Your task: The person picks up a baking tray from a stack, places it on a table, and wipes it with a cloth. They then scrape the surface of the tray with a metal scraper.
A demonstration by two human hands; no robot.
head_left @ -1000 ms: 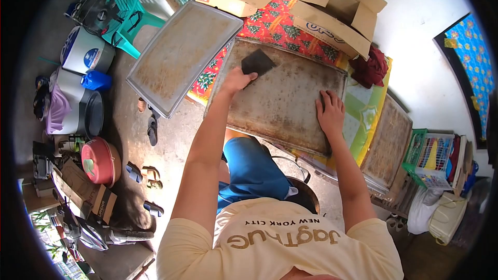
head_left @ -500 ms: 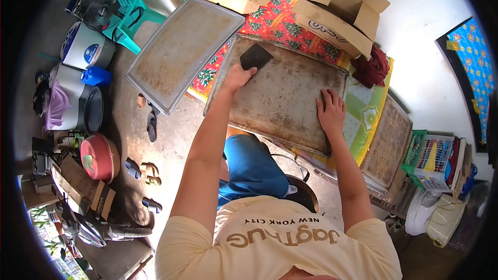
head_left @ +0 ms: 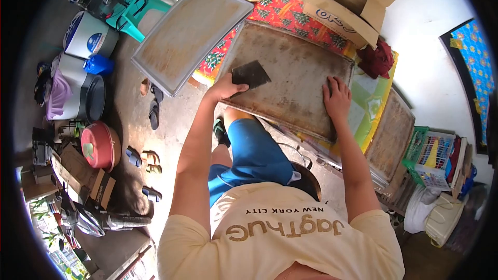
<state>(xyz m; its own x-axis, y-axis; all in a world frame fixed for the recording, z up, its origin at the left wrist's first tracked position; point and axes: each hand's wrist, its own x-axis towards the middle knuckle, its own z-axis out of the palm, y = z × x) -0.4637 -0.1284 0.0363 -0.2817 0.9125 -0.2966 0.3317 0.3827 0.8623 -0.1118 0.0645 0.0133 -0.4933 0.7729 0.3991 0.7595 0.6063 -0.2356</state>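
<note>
A large stained metal baking tray (head_left: pixel 295 67) lies on a table with a red patterned cloth (head_left: pixel 280 13). My left hand (head_left: pixel 224 89) grips a dark flat scraper (head_left: pixel 250 74) whose blade rests on the tray's near left part. My right hand (head_left: pixel 337 98) is pressed flat, fingers spread, on the tray's right edge.
A second tray (head_left: pixel 189 33) leans off the table's left side. Open cardboard boxes (head_left: pixel 350 2) stand at the back. A third tray (head_left: pixel 390 135) and a green basket (head_left: pixel 430 153) are at the right. Pots, a red bowl (head_left: pixel 99 146) and sandals litter the floor at left.
My left hand has drawn the scraper back toward me across the tray, from its far left part to its near left edge. My right hand has stayed on the tray's right edge.
</note>
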